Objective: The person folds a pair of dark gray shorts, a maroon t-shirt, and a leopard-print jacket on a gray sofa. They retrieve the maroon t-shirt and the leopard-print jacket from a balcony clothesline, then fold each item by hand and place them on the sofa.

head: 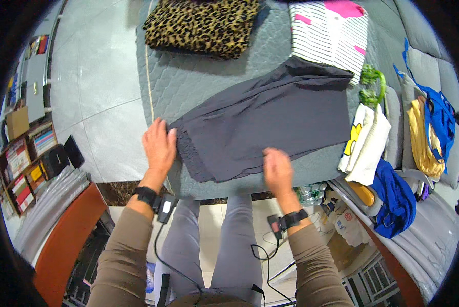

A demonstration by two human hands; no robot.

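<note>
A dark grey garment [268, 119], probably trousers, lies folded lengthwise across a quilted grey cover [198, 82]. Its gathered elastic band [191, 151] faces left. At the upper corner of that band is my left hand [159, 146], fingers stretched out and thumb beside the cloth; whether it grips the fabric is unclear. My right hand [278, 169] is slightly blurred, with curled fingers over the garment's near edge. What lies under those fingers is hidden. The far right end of the cloth is creased and touches a striped white garment [331, 38] with pink patches.
A folded leopard-print textile [202, 27] sits at the back. Along the right are a folded white cloth [364, 144], a green item [372, 86], blue fabric [394, 199] and a chair with yellow cloth [421, 138]. Cables hang from both wrist devices. Bookshelves [26, 161] stand left.
</note>
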